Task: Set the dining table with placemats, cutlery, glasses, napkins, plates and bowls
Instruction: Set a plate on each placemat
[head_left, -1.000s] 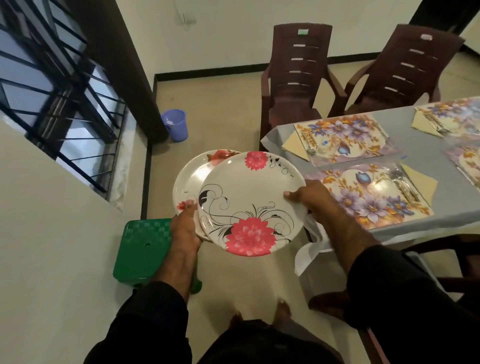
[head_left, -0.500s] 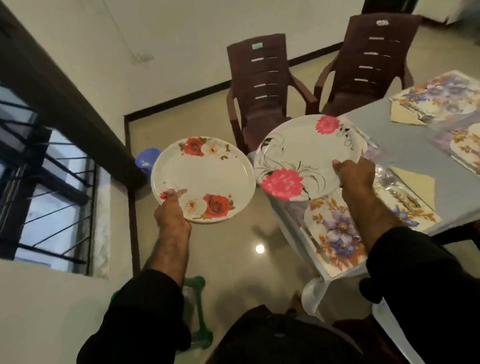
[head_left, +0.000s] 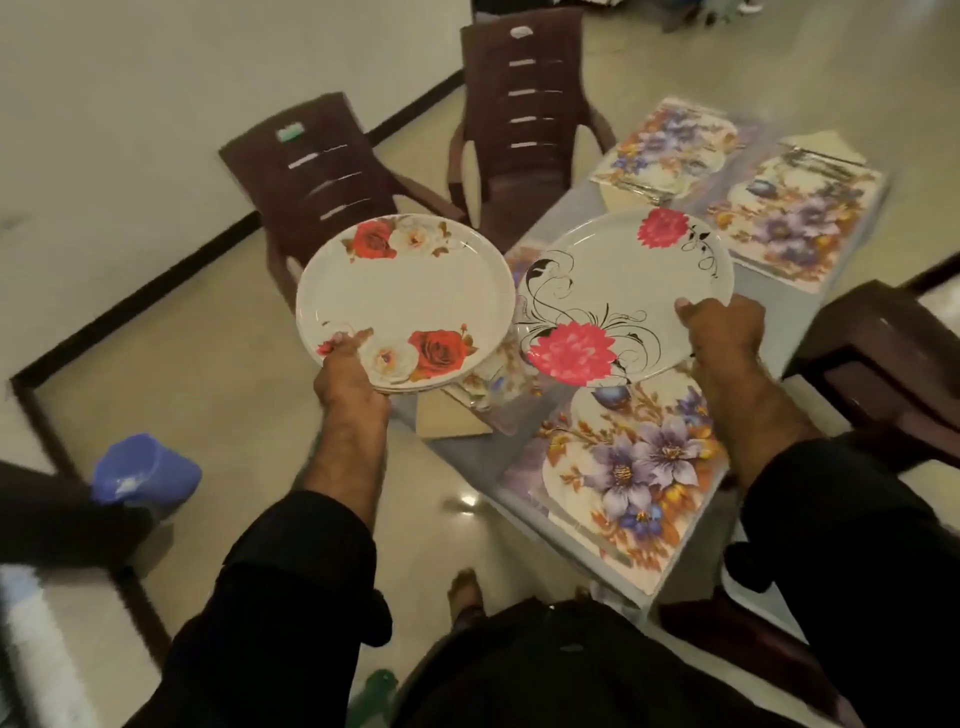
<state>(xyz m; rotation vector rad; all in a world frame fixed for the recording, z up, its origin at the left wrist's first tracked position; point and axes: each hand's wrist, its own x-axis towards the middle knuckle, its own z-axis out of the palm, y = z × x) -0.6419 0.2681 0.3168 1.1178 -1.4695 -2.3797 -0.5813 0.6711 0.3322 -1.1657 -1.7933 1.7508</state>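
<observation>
Closest in, two dark sleeves reach forward, bare feet showing on the pale floor below, and a floral placemat lies on the near corner of the grey worktop. The right hand has its grip closed on the near rim of a white plate with pink flowers, thumb on top, holding it tilted above the far end of that mat. The left hand grips the near edge of a small stack of plates with red roses, thumb over the rim, held out over the floor just beside the worktop edge; a second rim peeks out underneath. Beneath those plates another placemat and a yellowish napkin show partly. Off to the left a blue bucket sits on the floor. Farther along the worktop two more flowered mats lie side by side with cutlery and napkins on them, blurred. Beyond, two dark brown plastic chairs stand against the wall
</observation>
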